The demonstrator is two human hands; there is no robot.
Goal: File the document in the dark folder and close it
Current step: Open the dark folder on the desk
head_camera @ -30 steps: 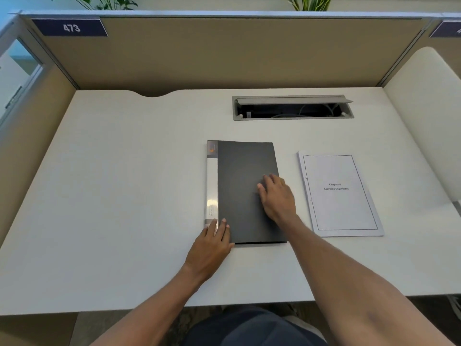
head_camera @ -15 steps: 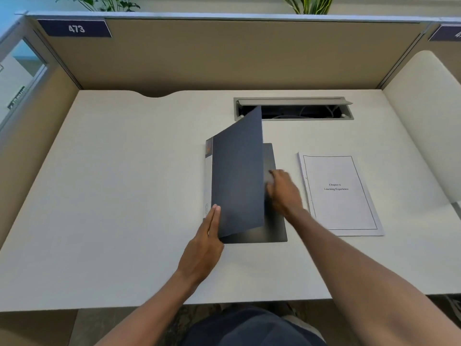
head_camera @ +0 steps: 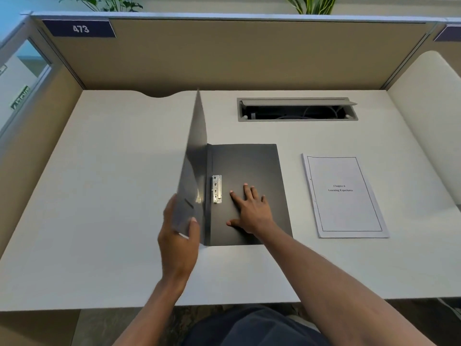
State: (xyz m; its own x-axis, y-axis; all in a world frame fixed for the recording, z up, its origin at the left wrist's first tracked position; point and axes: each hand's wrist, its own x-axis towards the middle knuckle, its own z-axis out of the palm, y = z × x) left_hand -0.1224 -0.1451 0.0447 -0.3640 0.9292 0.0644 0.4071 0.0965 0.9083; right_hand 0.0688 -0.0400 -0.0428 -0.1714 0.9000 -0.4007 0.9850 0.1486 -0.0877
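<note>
The dark folder (head_camera: pixel 252 166) lies in the middle of the white desk with its front cover (head_camera: pixel 194 156) standing nearly upright over the spine. My left hand (head_camera: pixel 178 236) grips the cover's lower edge, thumb on the inner side. A metal clip (head_camera: pixel 216 189) shows on the inside next to the spine. My right hand (head_camera: pixel 252 211) rests flat on the inner back panel, fingers spread, holding nothing. The white printed document (head_camera: pixel 344 196) lies flat on the desk to the right of the folder, apart from both hands.
The desk (head_camera: pixel 99 196) is fenced by tan partition walls at the back and left. An open cable tray (head_camera: pixel 296 109) is set into the desk behind the folder. A white rounded panel (head_camera: pixel 434 121) rises at the right edge.
The folder was shut with both hands on it. My left hand has swung the front cover up to near vertical, and my right hand now lies on the inside back panel.
</note>
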